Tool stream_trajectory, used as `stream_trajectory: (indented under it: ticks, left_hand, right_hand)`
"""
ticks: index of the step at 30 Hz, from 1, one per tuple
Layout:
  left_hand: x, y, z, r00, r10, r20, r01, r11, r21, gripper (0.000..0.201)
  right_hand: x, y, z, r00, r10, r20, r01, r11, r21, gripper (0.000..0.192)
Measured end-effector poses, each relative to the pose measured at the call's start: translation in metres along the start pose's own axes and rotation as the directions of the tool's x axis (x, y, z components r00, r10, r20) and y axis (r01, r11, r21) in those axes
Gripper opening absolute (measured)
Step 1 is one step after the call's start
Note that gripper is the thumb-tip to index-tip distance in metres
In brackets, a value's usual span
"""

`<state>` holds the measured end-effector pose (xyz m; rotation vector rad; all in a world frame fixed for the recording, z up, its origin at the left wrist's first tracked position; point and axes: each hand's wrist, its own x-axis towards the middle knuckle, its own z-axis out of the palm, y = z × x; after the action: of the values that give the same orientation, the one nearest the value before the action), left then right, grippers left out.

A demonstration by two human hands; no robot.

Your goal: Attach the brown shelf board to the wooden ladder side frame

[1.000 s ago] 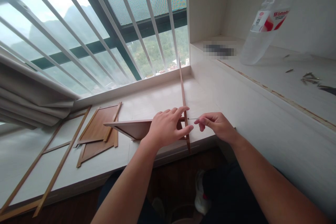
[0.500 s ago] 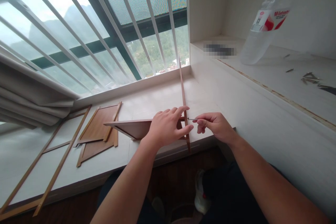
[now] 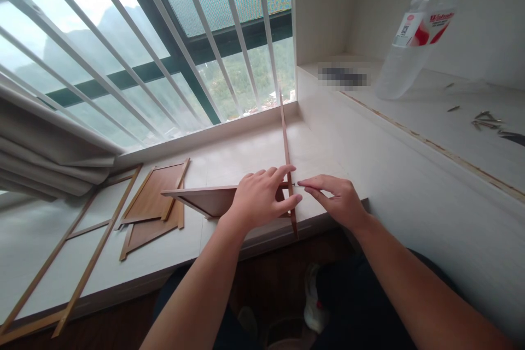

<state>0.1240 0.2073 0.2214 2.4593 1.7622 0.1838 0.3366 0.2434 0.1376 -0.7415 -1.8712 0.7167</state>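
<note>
A thin brown wooden panel (image 3: 284, 136) stands on edge on the pale window ledge (image 3: 246, 158), running away from me. A second brown board (image 3: 197, 199) butts against its left face at a right angle. My left hand (image 3: 258, 197) grips that joint, fingers hooked over the upright panel. My right hand (image 3: 334, 197) is just right of the panel and pinches a thin metal nail (image 3: 298, 185) between thumb and fingertips, its tip touching the panel's right face.
More brown panels (image 3: 153, 208) and a thin wooden frame (image 3: 82, 262) lie on the ledge to the left. A clear plastic bottle (image 3: 414, 33) and loose nails (image 3: 486, 119) sit on the raised shelf (image 3: 430, 120) at right. White window bars stand behind.
My right hand has moved left toward the upright panel, pushing the nail further in so less of it shows. My left hand and the boards have stayed put.
</note>
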Motion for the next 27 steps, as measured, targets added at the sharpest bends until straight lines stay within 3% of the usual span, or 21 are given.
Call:
stream_trajectory:
  ticks: [6, 13, 21, 27]
  left_hand:
    - [0.0, -0.0002, -0.0004, 1.0, 0.003, -0.007, -0.003, 1.0, 0.0, 0.059]
    - [-0.0002, 0.0005, -0.0004, 1.0, -0.006, -0.002, 0.006, 1.0, -0.001, 0.058]
    - [-0.0003, 0.0007, -0.0002, 1.0, -0.003, -0.002, 0.003, 1.0, 0.002, 0.059]
    - [0.0001, 0.0006, 0.0003, 1.0, -0.005, -0.003, 0.005, 1.0, -0.003, 0.058]
  right_hand:
    - [0.0008, 0.0001, -0.0024, 0.995, -0.075, -0.061, 0.073, 0.997, -0.03, 0.02]
    - [-0.001, 0.0043, 0.0011, 0.992, -0.127, -0.017, 0.126, 0.991, -0.034, 0.022]
    - [0.0003, 0.0014, -0.0011, 0.993, -0.093, -0.077, 0.088, 0.994, -0.067, 0.021]
    - [-0.0003, 0.0036, 0.0007, 0.992, -0.124, -0.024, 0.123, 0.991, -0.061, 0.021]
